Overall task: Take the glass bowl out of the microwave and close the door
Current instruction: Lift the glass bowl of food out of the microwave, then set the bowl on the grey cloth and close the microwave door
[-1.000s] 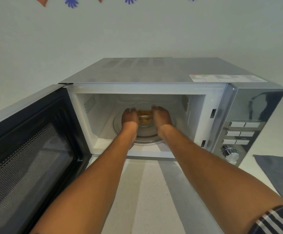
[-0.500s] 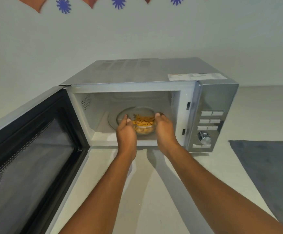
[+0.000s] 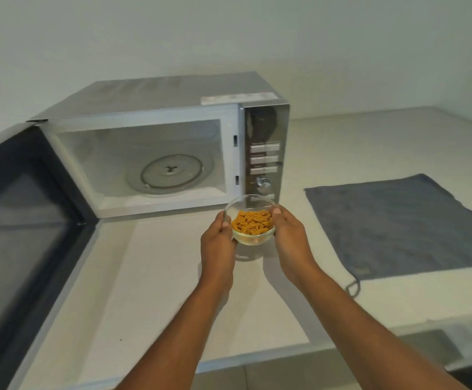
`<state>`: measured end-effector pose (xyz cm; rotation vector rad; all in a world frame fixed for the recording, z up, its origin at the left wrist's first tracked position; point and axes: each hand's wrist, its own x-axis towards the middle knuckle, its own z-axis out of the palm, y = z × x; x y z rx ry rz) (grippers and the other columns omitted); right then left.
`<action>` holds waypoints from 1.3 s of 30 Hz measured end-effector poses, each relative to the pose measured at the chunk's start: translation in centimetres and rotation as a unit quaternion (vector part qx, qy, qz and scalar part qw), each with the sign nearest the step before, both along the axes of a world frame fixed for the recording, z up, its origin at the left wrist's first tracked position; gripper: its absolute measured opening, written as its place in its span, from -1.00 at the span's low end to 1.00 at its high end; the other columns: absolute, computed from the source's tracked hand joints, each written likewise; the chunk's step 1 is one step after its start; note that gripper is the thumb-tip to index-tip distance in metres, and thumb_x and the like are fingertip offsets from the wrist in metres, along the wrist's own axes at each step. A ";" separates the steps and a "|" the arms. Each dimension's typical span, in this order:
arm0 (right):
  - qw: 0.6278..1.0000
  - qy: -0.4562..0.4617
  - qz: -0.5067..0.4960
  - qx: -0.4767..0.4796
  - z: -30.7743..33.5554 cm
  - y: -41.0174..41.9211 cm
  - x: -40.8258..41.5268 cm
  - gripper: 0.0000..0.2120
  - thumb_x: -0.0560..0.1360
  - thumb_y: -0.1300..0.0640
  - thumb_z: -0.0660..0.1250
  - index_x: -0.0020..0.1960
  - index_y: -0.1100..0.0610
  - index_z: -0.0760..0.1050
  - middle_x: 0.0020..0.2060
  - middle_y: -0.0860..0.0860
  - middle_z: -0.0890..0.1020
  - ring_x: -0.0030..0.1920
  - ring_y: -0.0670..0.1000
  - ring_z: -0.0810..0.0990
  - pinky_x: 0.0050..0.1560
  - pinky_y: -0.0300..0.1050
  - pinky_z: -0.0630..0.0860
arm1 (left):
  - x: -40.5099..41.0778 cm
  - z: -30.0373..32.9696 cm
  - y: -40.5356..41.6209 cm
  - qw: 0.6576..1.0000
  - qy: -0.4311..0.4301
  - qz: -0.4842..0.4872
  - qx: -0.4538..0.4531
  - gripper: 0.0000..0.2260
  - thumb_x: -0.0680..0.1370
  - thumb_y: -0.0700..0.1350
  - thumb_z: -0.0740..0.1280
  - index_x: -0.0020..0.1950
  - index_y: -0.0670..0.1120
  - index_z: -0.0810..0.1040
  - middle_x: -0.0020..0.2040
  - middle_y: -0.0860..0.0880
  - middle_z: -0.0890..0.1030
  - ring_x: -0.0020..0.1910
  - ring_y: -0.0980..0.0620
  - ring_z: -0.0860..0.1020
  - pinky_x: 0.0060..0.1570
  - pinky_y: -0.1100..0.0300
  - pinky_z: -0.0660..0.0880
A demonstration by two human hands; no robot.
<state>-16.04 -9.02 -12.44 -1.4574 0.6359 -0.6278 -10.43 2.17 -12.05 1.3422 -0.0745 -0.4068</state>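
Observation:
A small glass bowl (image 3: 251, 220) filled with orange pasta is held above the counter, in front of the microwave's control panel. My left hand (image 3: 219, 243) grips its left side and my right hand (image 3: 291, 240) grips its right side. The silver microwave (image 3: 156, 99) stands behind, its cavity holding only the glass turntable (image 3: 170, 174). Its dark-windowed door (image 3: 24, 235) hangs wide open to the left, reaching toward me.
A grey cloth (image 3: 400, 226) lies flat on the white counter (image 3: 159, 291) to the right of the bowl. The counter's front edge runs below my forearms. A pale wall rises behind the microwave.
Both hands lifted the bowl off the turntable, drew it out of the cavity and carried it right and toward me. The view has pulled back and tilted down.

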 end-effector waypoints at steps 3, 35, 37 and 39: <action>0.999 -0.010 -0.043 0.011 0.4 -2.6 -3.0 -0.73 0.66 0.08 0.13 0.13 0.09 0.59 -0.16 -0.05 0.67 -0.12 -0.10 0.63 -0.05 -0.20 0.50 | -1.7 -0.2 -2.9 0.998 -0.007 -0.059 0.016 -0.67 0.67 -0.10 0.22 0.44 -0.04 0.46 0.23 0.01 0.65 0.21 0.07 0.61 0.29 0.05 0.52; 0.962 0.137 -0.235 0.003 0.3 -20.9 -9.1 -0.69 0.56 0.09 0.12 0.09 0.22 0.56 -0.08 0.07 0.60 -0.20 -0.01 0.52 -0.23 -0.13 0.47 | -5.4 0.6 -21.7 0.918 -0.176 -0.284 0.214 -0.65 0.66 -0.14 0.11 0.42 -0.11 0.45 0.38 -0.06 0.52 0.37 -0.10 0.48 0.32 0.10 0.40; 0.952 0.165 -0.253 -0.054 0.6 -20.4 -9.0 -0.55 0.55 -0.03 0.14 0.34 0.18 0.45 0.22 0.10 0.58 0.06 0.08 0.55 0.08 0.07 0.56 | -5.0 0.4 -21.2 0.921 -0.196 -0.258 0.219 -0.62 0.67 -0.11 0.12 0.47 -0.16 0.39 0.46 -0.10 0.45 0.45 -0.13 0.40 0.41 0.02 0.35; 0.942 0.141 -0.281 -0.120 1.7 -18.7 -8.7 -0.56 0.61 -0.01 0.16 0.42 0.15 0.40 0.37 0.09 0.51 0.31 0.11 0.49 0.30 0.05 0.44 | -4.6 0.1 -20.3 0.930 -0.205 -0.223 0.207 -0.61 0.64 -0.07 0.15 0.45 -0.11 0.43 0.40 -0.09 0.53 0.40 -0.14 0.47 0.39 -0.09 0.41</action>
